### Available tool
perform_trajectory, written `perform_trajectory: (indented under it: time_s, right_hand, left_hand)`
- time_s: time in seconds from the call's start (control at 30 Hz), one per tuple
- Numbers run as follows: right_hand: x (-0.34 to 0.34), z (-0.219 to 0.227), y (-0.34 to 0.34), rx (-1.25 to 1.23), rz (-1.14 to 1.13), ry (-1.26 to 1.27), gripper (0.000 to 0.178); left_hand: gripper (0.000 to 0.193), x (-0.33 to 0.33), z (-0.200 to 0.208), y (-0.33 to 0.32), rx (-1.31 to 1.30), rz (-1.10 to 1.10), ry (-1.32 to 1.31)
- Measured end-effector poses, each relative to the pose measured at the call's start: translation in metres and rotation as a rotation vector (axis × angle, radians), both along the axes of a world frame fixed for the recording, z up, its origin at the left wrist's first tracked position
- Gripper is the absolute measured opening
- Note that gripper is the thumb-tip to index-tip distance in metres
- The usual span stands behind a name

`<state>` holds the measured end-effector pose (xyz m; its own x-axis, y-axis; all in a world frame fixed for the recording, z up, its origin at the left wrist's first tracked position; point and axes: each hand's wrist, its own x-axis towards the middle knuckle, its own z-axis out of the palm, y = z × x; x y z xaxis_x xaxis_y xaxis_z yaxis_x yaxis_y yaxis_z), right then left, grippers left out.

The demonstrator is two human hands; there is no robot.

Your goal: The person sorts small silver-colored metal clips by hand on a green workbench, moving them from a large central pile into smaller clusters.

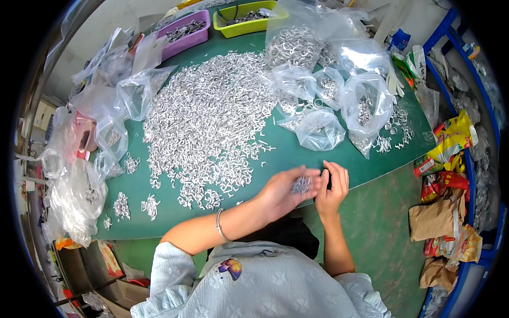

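My left hand (pixel 289 188) is over the table's near edge, palm turned up and a little blurred. A small bunch of grey metal pieces (pixel 301 185) rests in its palm against the fingers. My right hand (pixel 332 188) is close beside the left fingertips. Its fingers point up, with a gap between thumb and fingers, and nothing shows in it. To the left of the hands, a broad heap of small silvery metal pieces (pixel 207 122), many of them hook-shaped, covers the green table (pixel 254 204).
Clear plastic bags of metal parts, one a bag of rings (pixel 297 47), stand at the right. More plastic bags (pixel 74 185) line the left edge. A purple bin (pixel 185 40) and a yellow-green bin (pixel 249 24) are at the back. Blue shelving (pixel 472 175) stands far right.
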<state>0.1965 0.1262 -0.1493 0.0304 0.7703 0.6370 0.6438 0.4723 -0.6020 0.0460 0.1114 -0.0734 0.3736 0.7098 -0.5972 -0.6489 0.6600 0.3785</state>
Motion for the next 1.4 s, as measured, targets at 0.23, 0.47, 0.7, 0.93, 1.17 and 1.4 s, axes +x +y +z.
perform_trajectory:
  time_s: [0.23, 0.47, 0.7, 0.93, 1.17, 1.4]
  right_hand:
    - [0.001, -0.006, -0.001, 0.000, -0.003, -0.068, 0.013]
    - [-0.001, 0.001, 0.003, -0.004, -0.026, -0.093, 0.016]
    - [-0.002, 0.001, 0.002, -0.004, -0.043, -0.090, 0.016]
    - [-0.002, 0.000, 0.005, 0.008, -0.049, -0.091, 0.016]
    - [0.000, -0.001, 0.006, 0.002, -0.030, -0.146, 0.011]
    - [-0.014, 0.012, -0.004, -0.073, 0.125, -0.185, 0.013]
  left_hand:
    - [0.034, 0.016, 0.015, 0.032, 0.004, 0.076, -0.064]
    - [0.028, 0.010, 0.041, 0.120, 0.212, 0.217, -0.049]
    - [0.053, 0.036, 0.044, 0.204, 0.200, 0.384, 0.161]
    - [0.070, 0.035, 0.041, 0.219, 0.245, 0.193, 0.116]
    - [0.041, -0.018, 0.056, 0.146, 0.563, 0.141, 0.117]
    - [0.023, -0.122, 0.041, -0.028, 0.822, 0.127, 0.935]
